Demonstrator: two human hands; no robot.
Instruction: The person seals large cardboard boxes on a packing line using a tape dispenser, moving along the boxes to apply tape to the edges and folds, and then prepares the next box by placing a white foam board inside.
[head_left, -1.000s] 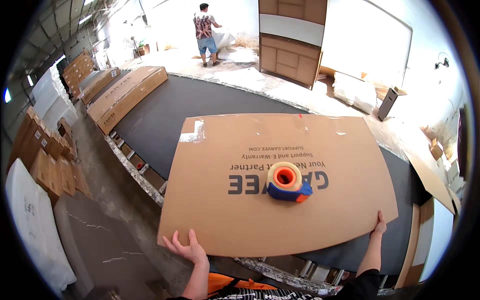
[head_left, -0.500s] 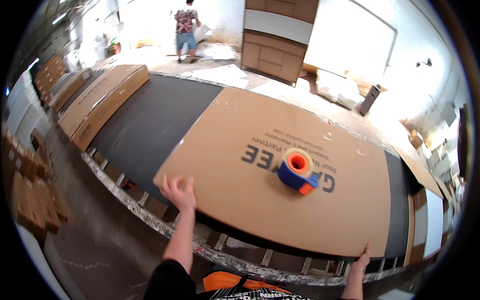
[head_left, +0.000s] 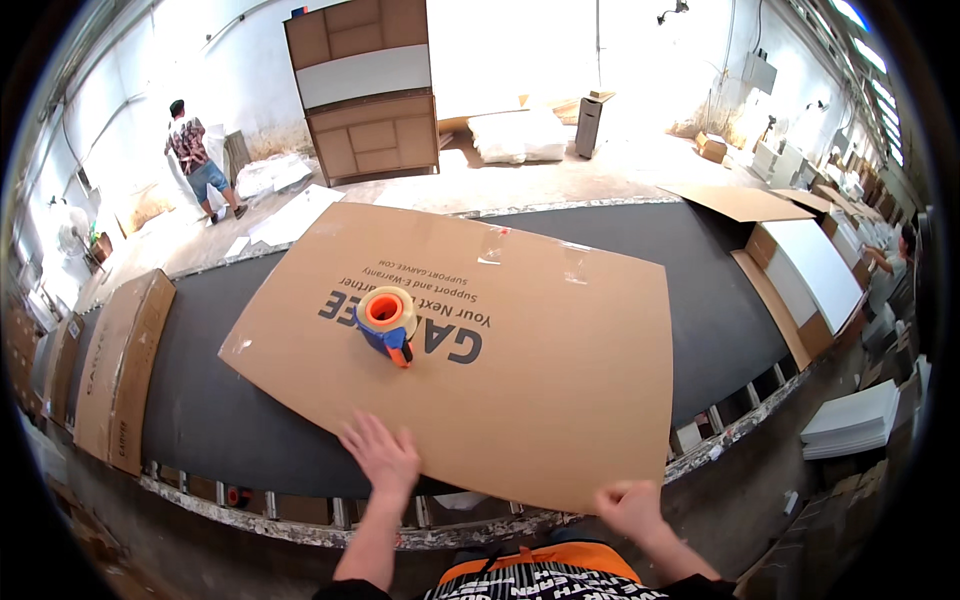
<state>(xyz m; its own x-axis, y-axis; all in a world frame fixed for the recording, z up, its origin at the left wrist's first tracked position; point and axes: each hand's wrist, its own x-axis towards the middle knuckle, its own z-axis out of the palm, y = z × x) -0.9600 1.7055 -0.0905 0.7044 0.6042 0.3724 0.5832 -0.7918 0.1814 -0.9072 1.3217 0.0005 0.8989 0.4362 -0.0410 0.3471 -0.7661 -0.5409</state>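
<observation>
View: head camera, 1 frame.
Cardboard sheet (head_left: 520,350): large, flat, brown, lying on the dark conveyor table (head_left: 720,310), its near edge overhanging toward the person.
Left hand (head_left: 382,457): open, fingers spread, palm pressed flat on the sheet near its front edge.
Right hand (head_left: 628,508): curled closed on the sheet's near corner.
Tape dispenser (head_left: 386,320): orange and blue, resting on the sheet's printed middle, apart from both hands.
Step, judged: positioning the sheet.
Next move, judged: needs both hands steady so the dispenser does not slide.
Background: 1 person (head_left: 200,160) stands well apart, far left.
</observation>
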